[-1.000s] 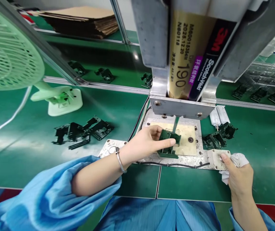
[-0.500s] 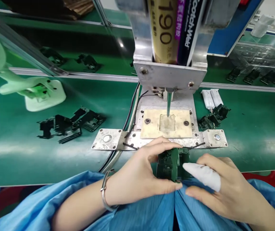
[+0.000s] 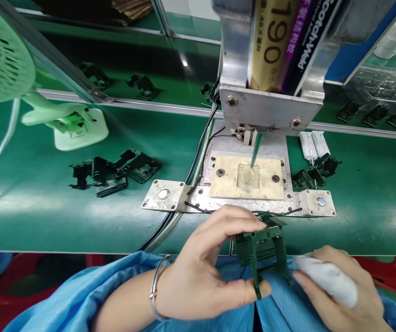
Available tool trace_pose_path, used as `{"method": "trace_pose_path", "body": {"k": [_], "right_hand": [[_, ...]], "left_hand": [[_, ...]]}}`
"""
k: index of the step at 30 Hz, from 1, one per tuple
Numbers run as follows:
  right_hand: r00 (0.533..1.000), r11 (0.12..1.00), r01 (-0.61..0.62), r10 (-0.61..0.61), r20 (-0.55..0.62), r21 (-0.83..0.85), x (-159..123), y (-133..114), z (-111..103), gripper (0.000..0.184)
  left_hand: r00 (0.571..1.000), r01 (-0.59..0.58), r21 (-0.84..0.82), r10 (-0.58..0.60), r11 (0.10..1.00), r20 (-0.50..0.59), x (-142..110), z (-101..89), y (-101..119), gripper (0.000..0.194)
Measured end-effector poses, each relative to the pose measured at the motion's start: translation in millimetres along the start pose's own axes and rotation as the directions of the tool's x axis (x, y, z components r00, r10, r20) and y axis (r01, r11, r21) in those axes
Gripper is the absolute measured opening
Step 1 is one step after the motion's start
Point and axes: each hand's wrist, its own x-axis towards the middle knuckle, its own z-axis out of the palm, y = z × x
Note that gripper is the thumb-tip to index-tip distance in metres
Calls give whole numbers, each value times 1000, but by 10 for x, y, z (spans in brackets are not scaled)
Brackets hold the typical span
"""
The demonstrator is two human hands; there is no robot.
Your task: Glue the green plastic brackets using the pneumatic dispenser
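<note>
My left hand [image 3: 201,267] grips a dark green circuit board assembly [image 3: 262,244] between the thumb below and the fingers above. Upright boards form the assembly, which is tilted in front of the bench edge. My right hand [image 3: 343,286] is just to the right of it, with a white wrap [image 3: 329,276] over the index finger. Thumb and index finger point at the assembly's right side, slightly apart, and I see nothing held between them. Whether they touch the board is unclear. Beyond the hands is a cream fixture plate [image 3: 225,186] with a square recess, under a green nozzle [image 3: 256,150].
Above the plate hangs a metal holder [image 3: 270,108] with an adhesive cartridge [image 3: 270,46]. Round buttons [image 3: 164,194] flank the fixture. More board assemblies [image 3: 111,173] lie left, others [image 3: 315,173] right beside white tubes [image 3: 314,145]. A green fan [image 3: 4,55] stands at left; cables [image 3: 198,161] cross the bench.
The circuit board assembly has turned and tilted in my left hand, showing its upright boards. My right hand has drawn down and right. The whole view has shifted slightly.
</note>
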Motion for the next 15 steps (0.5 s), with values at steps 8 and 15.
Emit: {"method": "trace_pose_path", "body": {"k": [8,15], "right_hand": [[979,988,121,-135,153,94,318,-132,268,38],[975,980,201,-200,102,-1,405,-12,276,33]], "left_hand": [[998,-48,-12,48,999,44,26,53,40,68],[996,-81,36,83,996,-42,41,77,15,62]]}}
